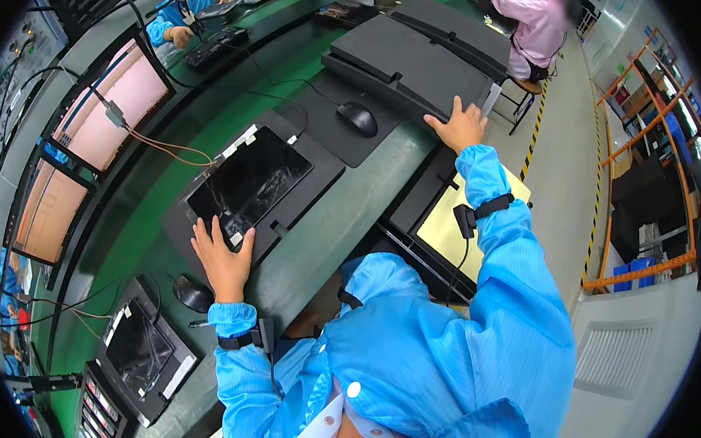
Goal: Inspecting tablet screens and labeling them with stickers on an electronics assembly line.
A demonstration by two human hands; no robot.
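Note:
My left hand (223,263), fingers spread, rests at the near left corner of a black tablet (253,173). White tabs stick to the tablet's edges, and a cable is plugged in at its far side. Beneath it lies a black foam tray (314,183). My right hand (462,129) is open with fingers apart at the near right end of a stack of black foam trays (412,62); whether it touches the stack I cannot tell. Neither hand holds anything. Between them a black mouse (357,118) sits on a dark mat (326,97).
Two monitors (112,108) line the left side. A second tablet (138,346) and another mouse (193,293) lie at the lower left. Below the bench edge is a drawer with a yellow sheet (463,218). Co-workers in blue and pink (531,25) sit farther off. Cables cross the green bench.

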